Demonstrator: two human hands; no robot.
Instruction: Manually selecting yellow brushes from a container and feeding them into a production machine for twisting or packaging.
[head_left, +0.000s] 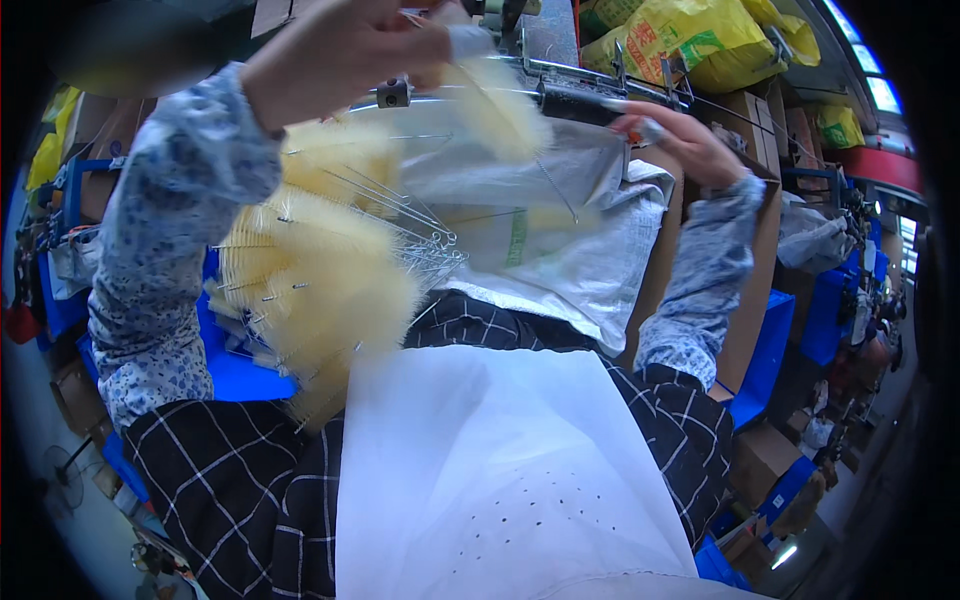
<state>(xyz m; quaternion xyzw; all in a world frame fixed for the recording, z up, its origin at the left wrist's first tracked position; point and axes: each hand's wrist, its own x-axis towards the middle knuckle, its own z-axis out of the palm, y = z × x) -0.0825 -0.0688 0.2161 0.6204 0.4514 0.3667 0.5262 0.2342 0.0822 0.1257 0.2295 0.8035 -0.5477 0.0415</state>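
Note:
My left hand (pixel 350 55), its fingers closed, reaches to the upper middle in front of a machine (pixel 550 70). From its fingertips slants a brush (pixel 500 110) with pale yellow bristles, blurred, its thin wire stem ending in a small loop. White wrapping covers a fingertip. My right hand (pixel 695 145) is at the right end of the machine's dark bar, thumb and fingers drawn together; what they pinch is too small to make out. Below my left forearm lies a heap of similar brushes (pixel 320 260), with looped wire ends pointing right.
A white woven sack (pixel 590 290) lies between my arms, beside a cardboard box (pixel 750 290). A white apron (pixel 500 450) covers my lap. Blue bins (pixel 235 360) stand at both sides. Yellow bags (pixel 700 45) lie behind the machine.

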